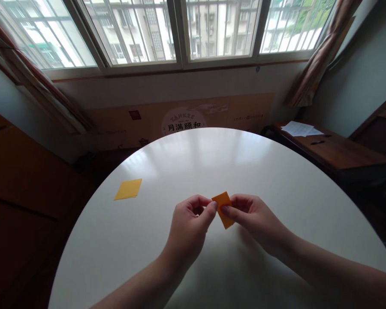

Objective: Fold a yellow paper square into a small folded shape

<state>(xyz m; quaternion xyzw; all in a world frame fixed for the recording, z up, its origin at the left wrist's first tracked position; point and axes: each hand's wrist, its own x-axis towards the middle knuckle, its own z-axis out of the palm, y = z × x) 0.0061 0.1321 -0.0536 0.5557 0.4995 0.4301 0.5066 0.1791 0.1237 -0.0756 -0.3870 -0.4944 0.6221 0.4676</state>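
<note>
A small folded piece of orange paper (pixel 223 208) is held above the round white table (pixel 276 180), near its middle. My left hand (pixel 189 225) pinches the paper's left edge between thumb and forefinger, the other fingers curled. My right hand (pixel 249 219) pinches its right side in the same way. Both hands meet at the paper, a little above the tabletop.
A yellow paper square (pixel 128 189) lies flat on the table's left part. A dark wooden desk (pixel 334 150) with white sheets (pixel 298 128) stands at the right. Behind the table are a printed cardboard panel (pixel 183 118), windows and curtains. A dark wooden cabinet (pixel 22 193) is at the left.
</note>
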